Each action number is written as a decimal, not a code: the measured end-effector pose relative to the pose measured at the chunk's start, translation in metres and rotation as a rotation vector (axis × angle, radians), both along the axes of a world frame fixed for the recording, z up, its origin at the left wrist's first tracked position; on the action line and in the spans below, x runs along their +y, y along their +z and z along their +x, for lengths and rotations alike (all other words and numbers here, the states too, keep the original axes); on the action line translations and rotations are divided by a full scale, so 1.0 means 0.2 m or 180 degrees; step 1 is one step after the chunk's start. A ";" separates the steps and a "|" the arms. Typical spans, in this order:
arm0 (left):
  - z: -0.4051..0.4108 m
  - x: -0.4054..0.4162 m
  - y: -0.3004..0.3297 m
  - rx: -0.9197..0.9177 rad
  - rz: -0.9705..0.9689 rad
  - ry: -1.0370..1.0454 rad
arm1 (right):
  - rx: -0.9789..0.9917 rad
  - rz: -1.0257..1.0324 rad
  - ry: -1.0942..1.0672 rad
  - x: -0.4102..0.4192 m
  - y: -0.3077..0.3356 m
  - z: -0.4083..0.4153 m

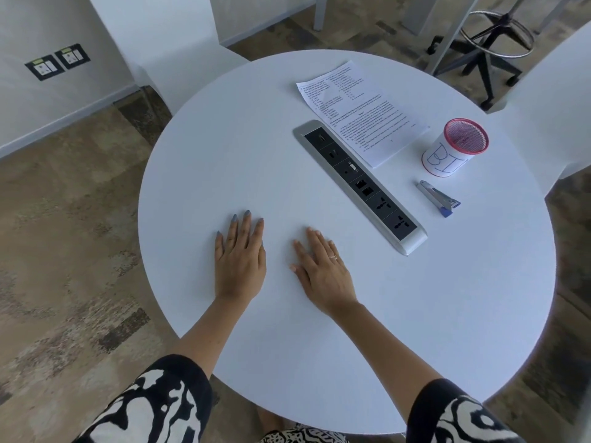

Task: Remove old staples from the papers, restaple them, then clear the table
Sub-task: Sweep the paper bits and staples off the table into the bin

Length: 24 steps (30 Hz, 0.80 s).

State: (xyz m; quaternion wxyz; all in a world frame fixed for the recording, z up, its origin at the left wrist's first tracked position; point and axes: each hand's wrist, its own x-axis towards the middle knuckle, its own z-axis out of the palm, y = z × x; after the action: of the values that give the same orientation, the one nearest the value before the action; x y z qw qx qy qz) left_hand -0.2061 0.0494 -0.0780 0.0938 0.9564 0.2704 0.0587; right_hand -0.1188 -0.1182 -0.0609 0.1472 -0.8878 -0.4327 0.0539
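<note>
A stack of printed papers (pixel 361 111) lies flat at the far side of the round white table (pixel 224 148). To its right stands a pink mesh cup (pixel 454 147) wrapped in white paper with blue letters. A silver and blue stapler (pixel 438 198) lies in front of the cup. My left hand (pixel 240 260) rests palm down on the tabletop with straight fingers. My right hand (pixel 319 270) lies flat beside it, a ring on one finger. Both hands hold nothing and are well short of the papers and stapler.
A long silver power strip with black sockets (pixel 359 183) is set diagonally into the table between my hands and the papers. White chairs (pixel 172 36) stand behind the table, one also at the right (pixel 563 100). A black stool base (pixel 492 46) is on the floor beyond.
</note>
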 end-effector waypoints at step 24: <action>0.00 -0.01 0.00 -0.0238 -0.0016 0.0013 | -0.0875 0.0171 0.0416 -0.21 0.04 0.00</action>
State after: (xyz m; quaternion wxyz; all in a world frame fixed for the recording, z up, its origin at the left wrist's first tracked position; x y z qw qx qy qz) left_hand -0.2058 0.0480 -0.0782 0.1061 0.9527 0.2688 0.0939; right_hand -0.1190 -0.1601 -0.0522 0.1065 -0.8525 -0.5070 -0.0702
